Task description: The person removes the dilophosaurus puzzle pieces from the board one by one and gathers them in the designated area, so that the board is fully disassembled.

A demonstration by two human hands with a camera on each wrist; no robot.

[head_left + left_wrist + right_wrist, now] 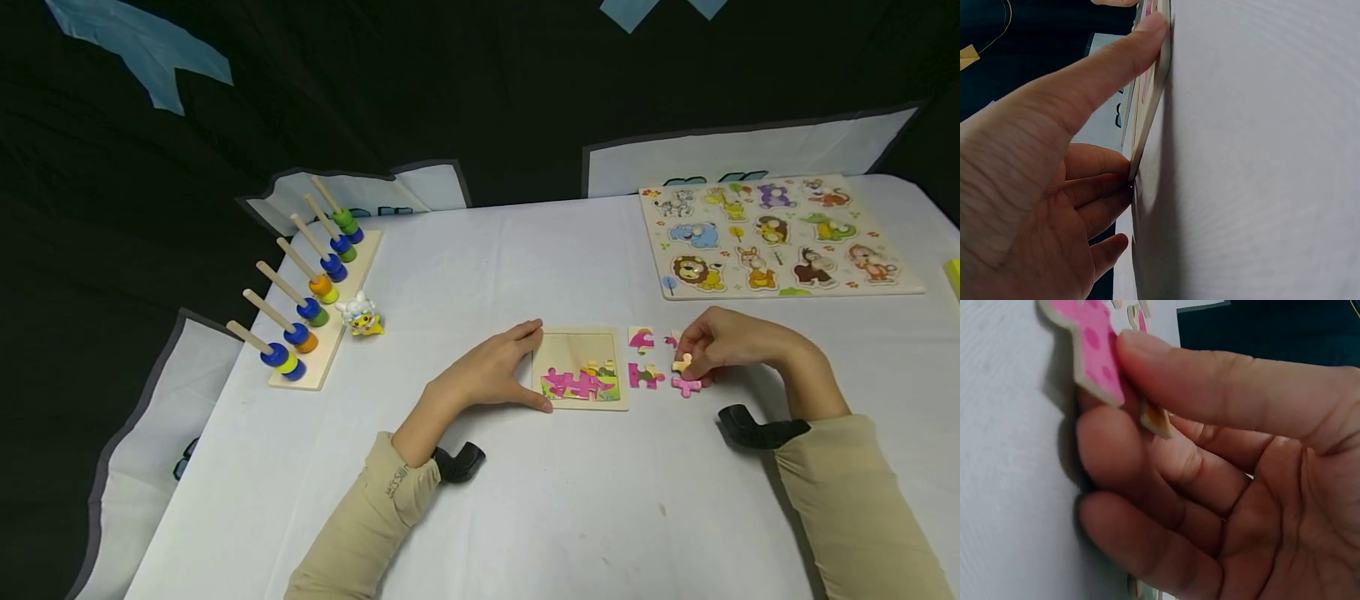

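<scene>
A small wooden jigsaw board (573,344) lies on the table, its lower part filled with pink, green and yellow pieces. My left hand (491,367) holds its left side, thumb at the near corner and fingers at the far one; the left wrist view shows the thumb (1116,65) along the board's edge. Between thumb and fingers, my right hand (738,342) pinches a yellow-orange jigsaw piece (1157,420). A spotted pink piece (1094,347) lies against its fingertips. Loose pieces include a pink one (640,337) and a pink-green one (645,376) right of the board.
A large animal puzzle board (757,287) lies at the back right. At the left stands a wooden peg rack (324,357) with coloured rings, and a small white-and-yellow toy figure (362,317) is beside it. A dark curtain (510,100) hangs behind the white table.
</scene>
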